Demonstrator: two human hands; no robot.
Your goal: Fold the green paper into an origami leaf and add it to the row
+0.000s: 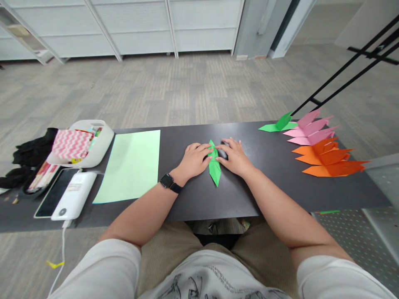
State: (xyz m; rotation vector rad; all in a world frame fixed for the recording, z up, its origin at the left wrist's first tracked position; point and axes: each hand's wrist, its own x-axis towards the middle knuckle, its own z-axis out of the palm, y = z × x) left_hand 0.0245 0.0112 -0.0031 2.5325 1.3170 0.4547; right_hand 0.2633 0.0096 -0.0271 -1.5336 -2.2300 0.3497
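A narrow piece of folded green origami paper (215, 169) lies on the dark table (193, 203), its pointed end toward me. From the left, my left hand (196, 160) grips its edge with index finger and thumb. My right hand (234, 157) has thumb and index finger on the opposite edge, while its other fingers rest spread on the table. A dark, rounded thing (222, 153) shows beneath the right hand; its kind is unclear. Both hands work close together, and their fingers partly cover the paper's upper half.
Folded orange (327, 158), pink (311, 128) and green (277, 124) origami pieces stand at right. A pale green sheet (134, 166) lies left. Farther left are a white basket (104, 143), a white power bank (75, 195), a phone (56, 193) and black cloth (34, 149).
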